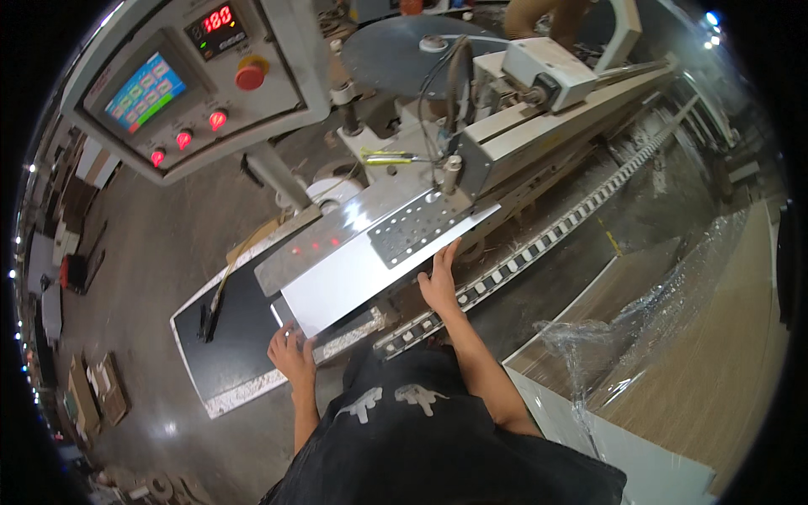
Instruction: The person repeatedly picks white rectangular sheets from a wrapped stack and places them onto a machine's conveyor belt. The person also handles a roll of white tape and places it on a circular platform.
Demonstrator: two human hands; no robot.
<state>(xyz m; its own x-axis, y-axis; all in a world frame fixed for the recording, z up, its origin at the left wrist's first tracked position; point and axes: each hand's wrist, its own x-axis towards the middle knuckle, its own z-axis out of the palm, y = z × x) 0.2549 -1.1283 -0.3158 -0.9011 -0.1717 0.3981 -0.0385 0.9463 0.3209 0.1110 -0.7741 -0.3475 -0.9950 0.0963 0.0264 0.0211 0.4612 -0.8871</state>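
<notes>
The left hand (292,355) is at the lower-left corner of a white rectangular panel (337,295), its fingers bent around a narrow white edge piece (278,315). Whether it grips or only presses cannot be told, as the thumb side is partly hidden. The right hand (440,284) is unclenched: its fingers extend forward to the near edge of the panel, toward the panel's right end, without closing around it.

The panel lies flat at the centre of the frame. Its far side meets a bright metal guide plate (337,231), and its right part appears to pass beneath a perforated metal plate (412,231). The spacing of the hands suggests that each steadies one end, keeping the panel level and square to the guide plate.

Below and left of the panel, a dark-topped worktable (240,337) extends outward, probably as side support. To the right, a roller track (539,248) runs diagonally toward the upper right, beside the machine beam (547,126).

At upper left, the control box (290,76) faces the operator, presumably so that its touchscreen (145,91) and red mushroom-head button (250,77) stay within reach. A yellow-handled hand tool (387,156) rests on the machine, above the guide plate. At lower right lie wood-grain boards (673,379), partly covered by clear plastic film (581,337).
</notes>
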